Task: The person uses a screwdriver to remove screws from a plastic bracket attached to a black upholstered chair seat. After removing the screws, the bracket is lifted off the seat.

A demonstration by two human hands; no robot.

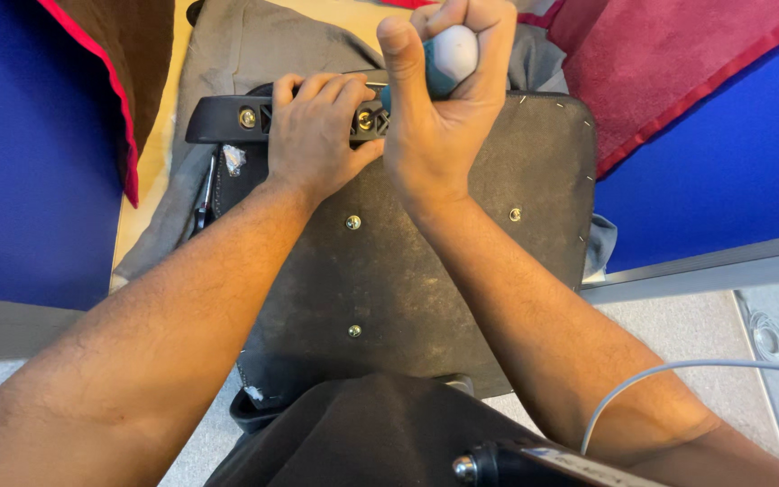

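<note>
An upturned chair seat [462, 261], dark and dusty, lies in front of me with its underside up. A black plastic bracket [227, 117] with brass screws is fixed along its far edge. My left hand [317, 135] presses flat on the bracket, fingers curled over it. My right hand [439, 99] is shut on a screwdriver handle [453, 54], teal with a white end, held upright over a screw [365, 119] in the bracket. Its shaft is hidden by my fingers.
Three brass screws [352, 222] [515, 215] [353, 331] stud the seat base. A small tool [204, 200] lies at the seat's left edge on grey cloth [254, 45]. Blue partitions [20, 153] flank both sides, a red cloth [669, 63] at upper right, a white cable [678, 365] crosses my right arm.
</note>
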